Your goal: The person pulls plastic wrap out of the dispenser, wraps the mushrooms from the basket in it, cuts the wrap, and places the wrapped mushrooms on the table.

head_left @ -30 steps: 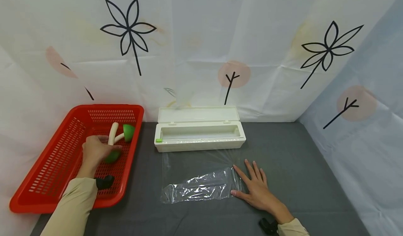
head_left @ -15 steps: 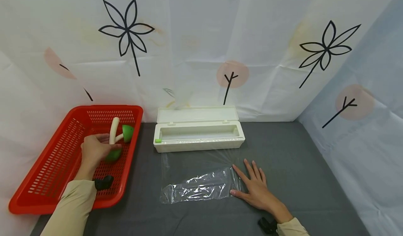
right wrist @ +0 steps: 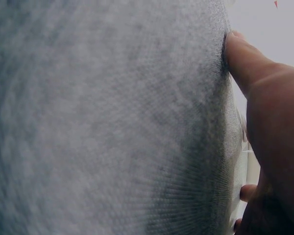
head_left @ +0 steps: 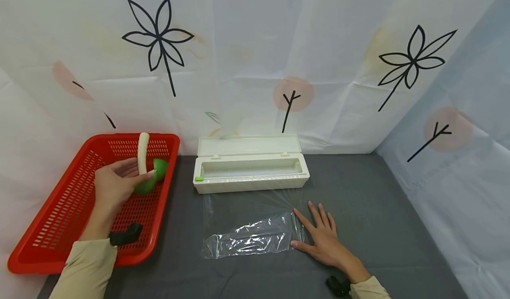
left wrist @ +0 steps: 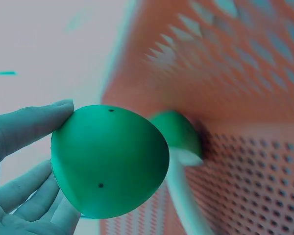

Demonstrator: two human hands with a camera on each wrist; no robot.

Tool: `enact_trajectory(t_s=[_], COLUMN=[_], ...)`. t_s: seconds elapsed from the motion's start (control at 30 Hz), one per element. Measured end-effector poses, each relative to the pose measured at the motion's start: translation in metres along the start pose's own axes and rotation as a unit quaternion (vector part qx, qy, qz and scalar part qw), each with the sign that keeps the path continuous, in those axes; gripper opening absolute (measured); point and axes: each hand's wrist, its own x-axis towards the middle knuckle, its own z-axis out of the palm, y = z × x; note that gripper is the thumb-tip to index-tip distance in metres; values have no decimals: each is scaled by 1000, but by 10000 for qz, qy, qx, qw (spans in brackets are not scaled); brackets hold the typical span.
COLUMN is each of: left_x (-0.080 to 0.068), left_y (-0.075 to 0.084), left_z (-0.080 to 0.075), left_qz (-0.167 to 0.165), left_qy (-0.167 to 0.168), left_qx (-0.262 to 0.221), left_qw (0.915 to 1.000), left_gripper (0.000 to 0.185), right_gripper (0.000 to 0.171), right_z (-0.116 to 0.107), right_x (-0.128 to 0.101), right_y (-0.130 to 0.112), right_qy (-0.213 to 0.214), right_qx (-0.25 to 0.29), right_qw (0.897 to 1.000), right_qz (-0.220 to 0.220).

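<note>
My left hand (head_left: 113, 184) pinches a toy mushroom (head_left: 142, 153) between thumb and fingers, over the red basket (head_left: 160, 223). Its pale stem points up and its rounded green cap is at the bottom. That green cap (left wrist: 110, 161) fills the middle of the left wrist view, with the thumb at its edge. Behind it lies a second green-capped mushroom (head_left: 160, 169) against the basket's right wall. My right hand (head_left: 326, 241) lies with fingers spread on the grey tablecloth, its thumb and index fingertip at the right edge of a sheet of plastic wrap (head_left: 255, 243).
A white plastic-wrap dispenser (head_left: 252, 184) with its lid raised and a green slider (head_left: 199, 179) stands at the back middle. The wrap stretches from its front onto the table. A white printed cloth (head_left: 247, 60) hangs behind and at the sides.
My left hand has lifted the mushroom up out of its place in the basket and shifted slightly left. My right hand and the plastic wrap have stayed put.
</note>
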Motion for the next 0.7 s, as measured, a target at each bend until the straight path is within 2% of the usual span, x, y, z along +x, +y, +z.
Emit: enact_trajectory(t_s=[0.1, 0.27, 0.37, 0.57, 0.7], left_x=[-9, -31, -43, -60, -65], left_y=[16, 45, 58, 67, 63], left_z=[4, 23, 39, 81, 113], left_qz=[143, 934, 1286, 1346, 1406], left_qy=[-62, -203, -520, -1430, -1912], left_qx=[-177, -311, -587, -1357, -1539], left_qw=[9997, 9949, 9886, 9711, 9592], left_gripper=[71, 65, 62, 59, 56], right_gripper=[84, 84, 84, 84, 84], right_z=[0, 0, 0, 0, 0], right_x=[0, 0, 0, -1, -1], right_y=[0, 1, 1, 2, 2], right_qy=[8, -3, -21, -47, -37], right_qx=[2, 0, 2, 57, 40], right_qw=[10000, 10000, 10000, 10000, 10000], right_qz=[6, 9, 16, 29, 23])
